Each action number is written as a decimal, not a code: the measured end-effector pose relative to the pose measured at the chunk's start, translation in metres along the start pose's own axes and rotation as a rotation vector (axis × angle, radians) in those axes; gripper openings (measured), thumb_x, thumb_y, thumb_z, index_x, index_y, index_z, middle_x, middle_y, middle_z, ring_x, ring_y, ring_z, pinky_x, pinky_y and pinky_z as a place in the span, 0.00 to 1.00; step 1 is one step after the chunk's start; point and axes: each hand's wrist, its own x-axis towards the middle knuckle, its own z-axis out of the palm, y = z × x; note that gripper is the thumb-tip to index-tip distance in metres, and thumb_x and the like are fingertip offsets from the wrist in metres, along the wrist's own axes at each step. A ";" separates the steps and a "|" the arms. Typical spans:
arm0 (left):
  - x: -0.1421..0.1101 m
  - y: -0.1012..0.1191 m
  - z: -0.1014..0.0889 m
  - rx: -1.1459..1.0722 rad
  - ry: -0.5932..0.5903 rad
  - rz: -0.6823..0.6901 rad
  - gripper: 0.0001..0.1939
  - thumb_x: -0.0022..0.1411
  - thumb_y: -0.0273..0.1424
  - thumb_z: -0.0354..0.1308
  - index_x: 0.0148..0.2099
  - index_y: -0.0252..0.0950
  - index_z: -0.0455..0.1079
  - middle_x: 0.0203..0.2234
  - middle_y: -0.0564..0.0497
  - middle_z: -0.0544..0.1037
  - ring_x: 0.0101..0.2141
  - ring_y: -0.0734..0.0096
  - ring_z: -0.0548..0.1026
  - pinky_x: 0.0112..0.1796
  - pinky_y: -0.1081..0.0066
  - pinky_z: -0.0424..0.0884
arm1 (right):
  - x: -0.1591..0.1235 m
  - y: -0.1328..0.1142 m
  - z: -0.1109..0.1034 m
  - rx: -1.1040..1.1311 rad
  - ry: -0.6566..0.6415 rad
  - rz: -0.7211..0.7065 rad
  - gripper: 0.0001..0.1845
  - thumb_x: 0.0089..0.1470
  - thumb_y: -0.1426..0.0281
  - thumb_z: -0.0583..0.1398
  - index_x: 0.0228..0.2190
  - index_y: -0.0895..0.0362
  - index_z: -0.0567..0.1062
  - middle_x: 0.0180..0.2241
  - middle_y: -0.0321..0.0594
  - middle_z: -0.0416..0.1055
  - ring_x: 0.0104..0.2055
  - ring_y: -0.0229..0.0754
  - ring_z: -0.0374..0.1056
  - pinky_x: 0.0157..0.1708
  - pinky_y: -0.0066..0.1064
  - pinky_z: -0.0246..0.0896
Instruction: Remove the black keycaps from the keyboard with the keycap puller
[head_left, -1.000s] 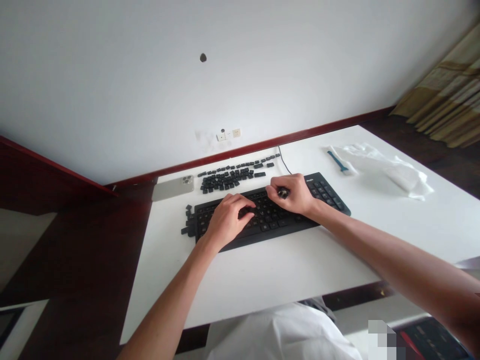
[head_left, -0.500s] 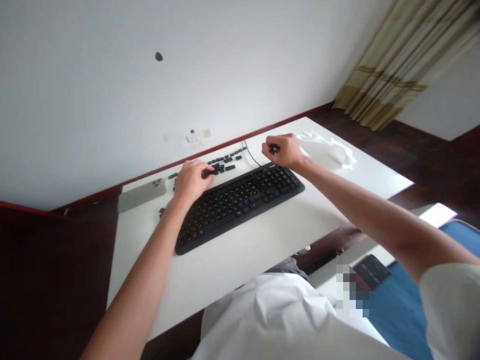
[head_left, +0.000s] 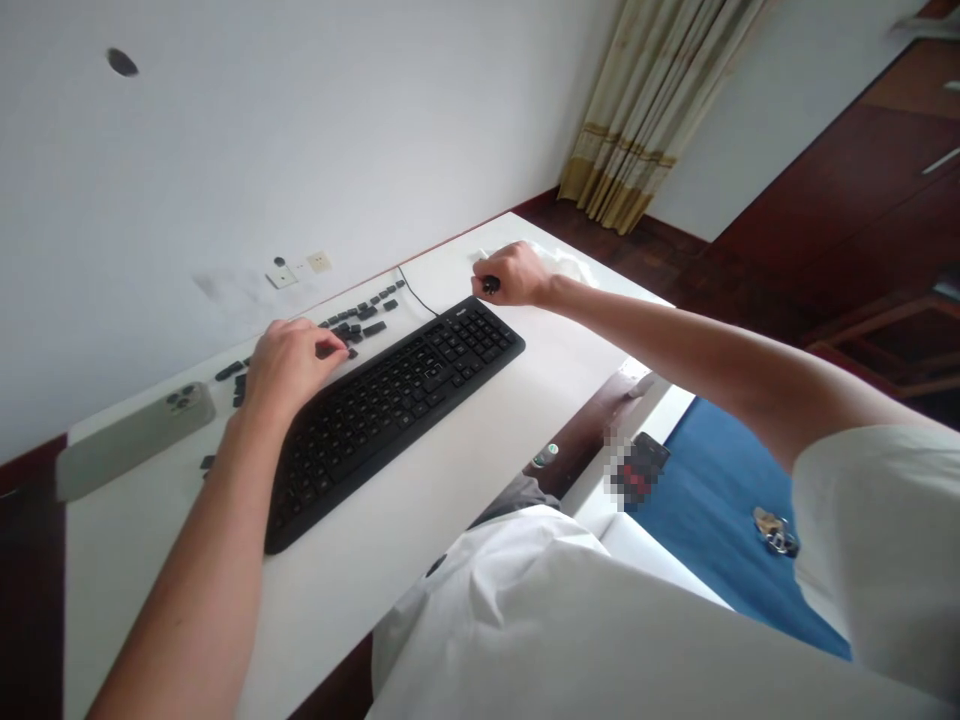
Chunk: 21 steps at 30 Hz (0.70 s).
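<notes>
A black keyboard (head_left: 390,400) lies slanted on the white table (head_left: 480,450). My left hand (head_left: 289,365) rests at the keyboard's far edge, fingers curled, their tips among the loose black keycaps (head_left: 367,315) behind it. My right hand (head_left: 514,275) is closed around a small dark object, held just past the keyboard's right end near a crumpled white plastic bag (head_left: 570,265). What that dark object is I cannot make out.
A phone (head_left: 127,440) lies face down at the table's left. The keyboard's cable (head_left: 412,292) runs toward the wall with its sockets (head_left: 300,268). A curtain (head_left: 645,110) hangs at the back right. A blue surface (head_left: 712,510) with keys (head_left: 776,530) sits below the table's right edge.
The view has swung left and tilted. My left hand moved from the keys back to the loose keycaps. My right hand lifted off the keyboard and went right, still closed on the dark object.
</notes>
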 end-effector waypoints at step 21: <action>-0.004 -0.006 -0.015 -0.119 -0.071 -0.013 0.05 0.64 0.33 0.65 0.40 0.44 0.83 0.30 0.53 0.78 0.33 0.65 0.73 0.37 0.66 0.66 | 0.178 -0.096 -0.070 0.977 0.414 -0.086 0.21 0.59 0.74 0.60 0.17 0.54 0.61 0.16 0.26 0.59 0.16 0.27 0.53 0.18 0.27 0.47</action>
